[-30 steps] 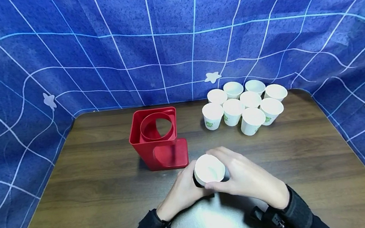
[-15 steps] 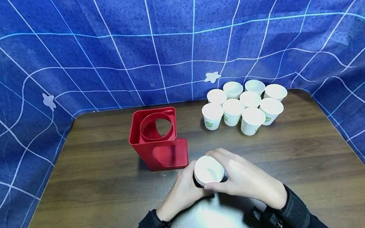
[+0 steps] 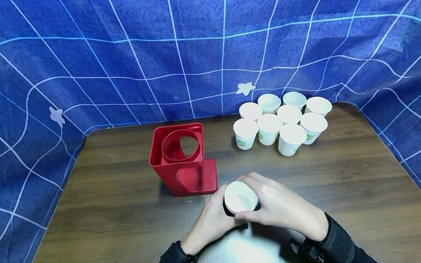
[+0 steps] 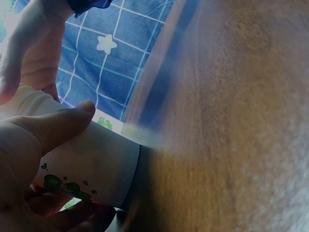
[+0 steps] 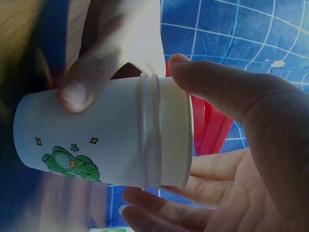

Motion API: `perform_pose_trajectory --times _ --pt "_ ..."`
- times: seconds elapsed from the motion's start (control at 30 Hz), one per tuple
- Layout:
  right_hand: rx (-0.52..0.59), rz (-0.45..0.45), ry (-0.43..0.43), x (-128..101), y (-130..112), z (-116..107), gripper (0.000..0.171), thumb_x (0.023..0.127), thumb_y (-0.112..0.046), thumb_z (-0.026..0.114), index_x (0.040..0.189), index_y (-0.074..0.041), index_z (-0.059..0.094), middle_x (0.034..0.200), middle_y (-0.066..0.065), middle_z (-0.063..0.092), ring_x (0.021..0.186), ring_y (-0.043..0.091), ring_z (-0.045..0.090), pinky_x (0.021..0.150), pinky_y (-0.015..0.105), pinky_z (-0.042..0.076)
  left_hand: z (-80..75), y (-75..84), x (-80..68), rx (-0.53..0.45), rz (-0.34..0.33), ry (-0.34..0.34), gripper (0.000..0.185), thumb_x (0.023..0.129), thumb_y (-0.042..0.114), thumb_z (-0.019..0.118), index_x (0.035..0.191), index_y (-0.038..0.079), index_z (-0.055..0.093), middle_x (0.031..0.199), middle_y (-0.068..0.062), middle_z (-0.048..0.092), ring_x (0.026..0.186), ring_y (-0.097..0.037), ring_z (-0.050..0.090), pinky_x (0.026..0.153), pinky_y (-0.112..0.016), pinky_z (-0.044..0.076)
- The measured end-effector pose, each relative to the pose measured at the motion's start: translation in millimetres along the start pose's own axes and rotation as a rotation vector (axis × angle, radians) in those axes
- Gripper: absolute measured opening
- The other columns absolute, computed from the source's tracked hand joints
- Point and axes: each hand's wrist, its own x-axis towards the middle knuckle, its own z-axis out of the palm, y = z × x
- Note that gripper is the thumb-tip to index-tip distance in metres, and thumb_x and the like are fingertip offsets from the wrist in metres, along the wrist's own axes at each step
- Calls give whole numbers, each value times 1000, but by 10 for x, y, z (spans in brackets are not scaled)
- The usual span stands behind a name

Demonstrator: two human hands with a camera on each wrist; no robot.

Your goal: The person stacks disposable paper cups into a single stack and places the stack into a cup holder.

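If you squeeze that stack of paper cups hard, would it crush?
Probably. The stack of paper cups looks thin-walled and light, so both hands likely hold it gently. Three nested rims should stiffen the top. Tall and narrow, it may tip if pushed.

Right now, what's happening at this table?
A person holds a small stack of white paper cups with both hands near the front of the wooden table. The left hand grips the lower cup's body; the right hand holds the stack near the rims. The right wrist view shows three rims nested. A red cup holder stands just behind, with nine loose cups clustered at the back right.
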Motion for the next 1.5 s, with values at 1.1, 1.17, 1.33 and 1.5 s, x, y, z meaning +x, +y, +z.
perform_pose_trajectory --times 1.1,1.17,1.33,1.5 --pt "6 55 -55 12 10 60 74 82 -45 85 137 -4 58 126 11 67 110 24 68 91 43 58 -5 -1 -4 -10 5 3 63 71 23 91 126 14 61 111 -3 71 101 -16 66 89 -33 54" --pt "-3 50 -52 8 6 62 74 82 -46 85 137 -4 58 126 11 67 110 24 68 91 44 58 -6 -2 -6 -14 5 3 63 72 23 91 126 14 61 112 -3 71 101 -16 66 90 -33 54" --pt "-37 26 -33 -2 1 58 73 82 -47 84 136 -5 58 124 10 68 108 23 69 88 43 58 -6 -7 -11 -12 10 3 63 73 25 92 127 14 61 112 -4 71 101 -16 66 89 -33 54" --pt "-51 -5 -32 -16 19 20 70 84 -49 82 136 -6 60 123 9 67 106 21 69 88 42 58 -10 -6 -5 0 16 2 65 73 29 92 128 13 60 113 -3 71 102 -15 67 90 -34 54"
